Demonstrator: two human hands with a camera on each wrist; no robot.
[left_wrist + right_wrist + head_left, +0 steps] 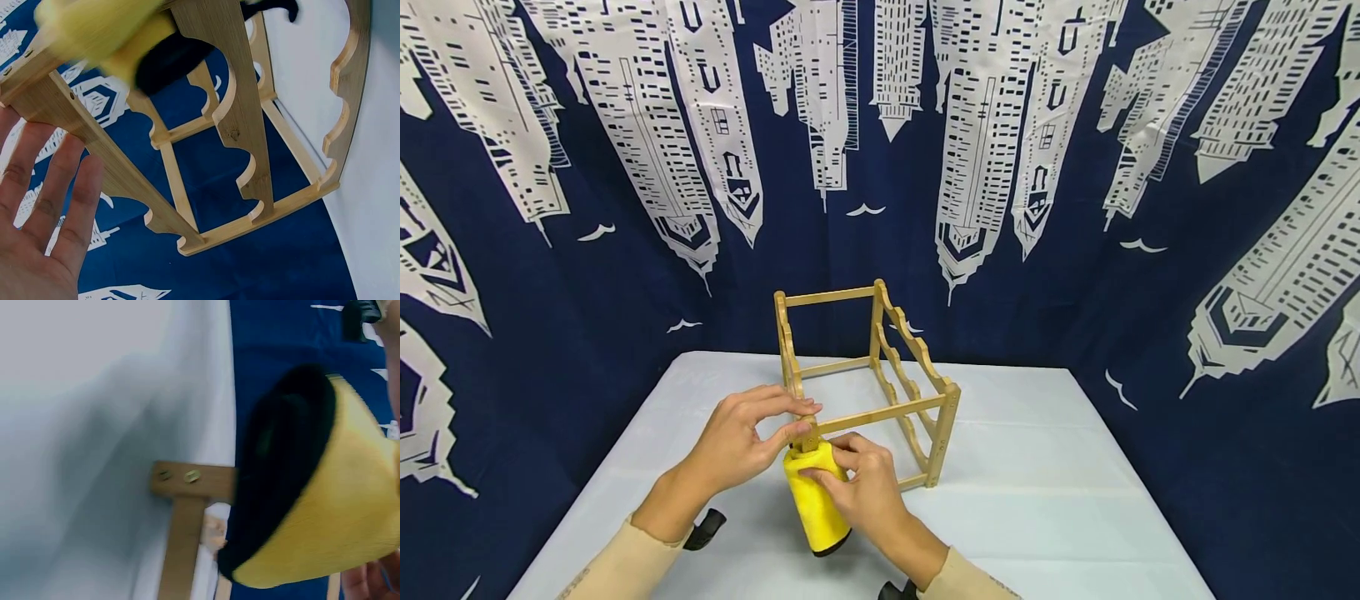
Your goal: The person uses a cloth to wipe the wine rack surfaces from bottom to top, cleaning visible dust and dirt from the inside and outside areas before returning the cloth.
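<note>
A light wooden wine rack (pixel 880 415) with scalloped rails stands on the table. At its near left corner my left hand (pixel 747 440) holds the top of the post between thumb and forefinger. The left wrist view shows the other fingers of that hand (pixel 50 200) stretched out beside the rack's frame. My right hand (pixel 867 487) pinches a yellow cloth (pixel 817 504) with black edging against the same corner post. The cloth hangs down around the post and hides its lower part. Close up in the right wrist view, the cloth (pixel 325 506) curves open, its dark edge towards the wood.
The white table (pixel 1037 500) extends on both sides of the rack. Behind and beside it hangs a dark blue fabric (pixel 865 250) printed with white buildings and birds. A black strap piece (pixel 705 529) sits at the left wrist.
</note>
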